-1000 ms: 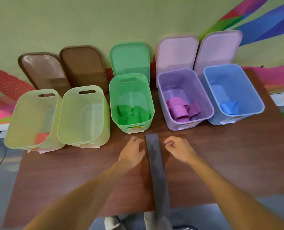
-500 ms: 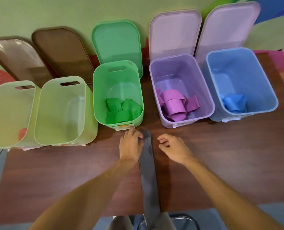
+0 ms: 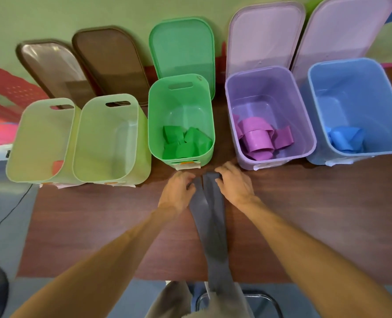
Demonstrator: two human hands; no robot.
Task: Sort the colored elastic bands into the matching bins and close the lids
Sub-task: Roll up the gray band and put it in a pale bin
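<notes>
Left hand [image 3: 179, 191] and right hand [image 3: 235, 185] curl fingers round the far end of the grey band [image 3: 209, 228]; its tail, hanging off the near edge of the bench [image 3: 94, 221], could snag on lifting (green bin [image 3: 181, 97] beyond: wrong colour).

5 bins [image 3: 112, 143] in a row along the table's [image 3: 316, 214] far side, 5 lids [image 3: 181, 47] leaning on the wall [image 3: 75, 14] behind. Bands [image 3: 183, 143] lie in the 3 rightmost. Before the middle bin [image 3: 181, 104], a long band [image 3: 211, 226] runs over the near edge, left hand [image 3: 176, 191] and right hand [image 3: 235, 185] flanking its far end.
</notes>
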